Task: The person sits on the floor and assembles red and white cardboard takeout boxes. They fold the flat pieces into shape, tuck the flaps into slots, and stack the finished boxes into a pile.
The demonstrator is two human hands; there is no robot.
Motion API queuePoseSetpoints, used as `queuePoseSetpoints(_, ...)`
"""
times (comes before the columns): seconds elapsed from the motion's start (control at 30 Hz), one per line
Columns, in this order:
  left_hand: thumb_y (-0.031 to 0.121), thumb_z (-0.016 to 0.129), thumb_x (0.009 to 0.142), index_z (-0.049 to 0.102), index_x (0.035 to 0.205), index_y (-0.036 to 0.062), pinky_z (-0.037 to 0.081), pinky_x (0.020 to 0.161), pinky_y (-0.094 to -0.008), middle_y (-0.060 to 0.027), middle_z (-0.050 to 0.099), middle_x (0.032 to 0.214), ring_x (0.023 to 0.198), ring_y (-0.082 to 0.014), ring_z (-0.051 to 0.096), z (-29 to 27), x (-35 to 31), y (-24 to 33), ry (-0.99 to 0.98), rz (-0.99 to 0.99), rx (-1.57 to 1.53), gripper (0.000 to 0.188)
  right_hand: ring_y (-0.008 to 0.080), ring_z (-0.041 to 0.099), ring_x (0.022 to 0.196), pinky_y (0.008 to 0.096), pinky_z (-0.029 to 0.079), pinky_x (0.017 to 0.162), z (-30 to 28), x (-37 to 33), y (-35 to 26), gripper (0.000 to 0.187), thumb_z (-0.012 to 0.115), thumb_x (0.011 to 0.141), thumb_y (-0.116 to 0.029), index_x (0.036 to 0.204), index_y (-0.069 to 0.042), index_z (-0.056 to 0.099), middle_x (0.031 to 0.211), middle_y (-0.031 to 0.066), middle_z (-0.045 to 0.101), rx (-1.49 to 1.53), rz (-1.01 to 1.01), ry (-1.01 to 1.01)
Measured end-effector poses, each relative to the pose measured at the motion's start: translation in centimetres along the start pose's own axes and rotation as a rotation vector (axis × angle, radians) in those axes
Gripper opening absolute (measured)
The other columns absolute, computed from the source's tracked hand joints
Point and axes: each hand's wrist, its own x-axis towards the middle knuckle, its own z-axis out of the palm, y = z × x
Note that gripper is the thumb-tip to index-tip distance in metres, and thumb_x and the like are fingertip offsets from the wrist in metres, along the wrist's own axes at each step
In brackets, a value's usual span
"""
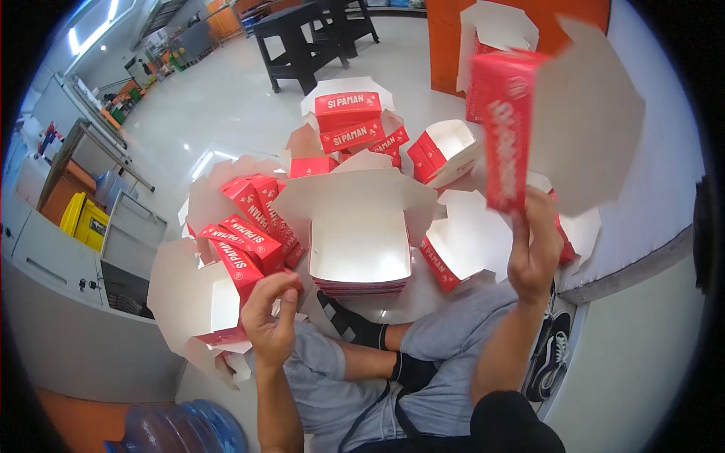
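Observation:
My right hand (538, 249) is raised at the right, gripping a red-and-white paper food box (507, 140) by its lower end. The box is held up on its side, its white flap (585, 121) spread out and blurred. At the lower left, my left hand (270, 317) has its fingers loosely curled, with nothing visible in them. It is beside a pile of red boxes (240, 260) and an open box (221, 306) with wide white flaps. Between my hands stands a nested stack of open boxes (361, 245), the top one showing its white inside.
More boxes (347, 109) are heaped beyond the stack, with others (442, 155) at the right. My crossed legs (362, 362) are close in front. A clear blue water jug (181, 426) lies lower left; shoes (555, 355) sit by the right wall. Black stools (298, 45) stand farther off.

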Motion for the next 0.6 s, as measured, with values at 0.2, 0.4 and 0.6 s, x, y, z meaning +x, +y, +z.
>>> queuePoseSetpoints(0.2, 0.028, 0.068, 0.099, 0.040, 0.153, -0.0009, 0.040, 0.113, -0.0434, -0.0208, 0.046, 0.153, 0.142, -0.0292, 0.044, 2.9, 1.7, 1.8, 0.039, 0.240, -0.283, 0.067, 0.0366, 0.062, 0.109, 0.0445, 0.052, 0.093, -0.7, 0.5, -6.6, 0.025, 0.071, 0.073, 0.000, 0.097, -0.006, 0.068, 0.094, 0.0086, 0.062, 0.229, -0.182, -0.400)
queuePoseSetpoints(0.4, 0.031, 0.049, 0.109, 0.044, 0.148, -0.0056, 0.032, 0.117, -0.0350, -0.0187, 0.052, 0.149, 0.137, -0.0255, 0.048, 3.3, 3.2, -0.6, -0.175, -0.190, -0.108, 0.054, 0.0488, 0.038, 0.137, 0.0546, 0.043, 0.108, 2.4, -0.9, -7.0, 0.027, 0.069, 0.071, 0.001, 0.096, -0.007, 0.066, 0.133, 0.0168, 0.049, 0.261, -0.175, -0.513)
queuePoseSetpoints(0.6, 0.035, 0.054, 0.105, 0.066, 0.124, -0.0027, 0.048, 0.099, -0.0410, -0.0217, 0.070, 0.113, 0.113, -0.0337, 0.062, 4.4, 4.7, -3.0, -0.134, -0.260, 0.376, 0.044, 0.0532, 0.031, 0.142, 0.0600, 0.032, 0.116, 7.0, -3.0, -5.0, 0.032, 0.071, 0.074, 0.001, 0.104, -0.010, 0.068, 0.149, 0.0202, 0.042, 0.447, -0.063, -0.557)
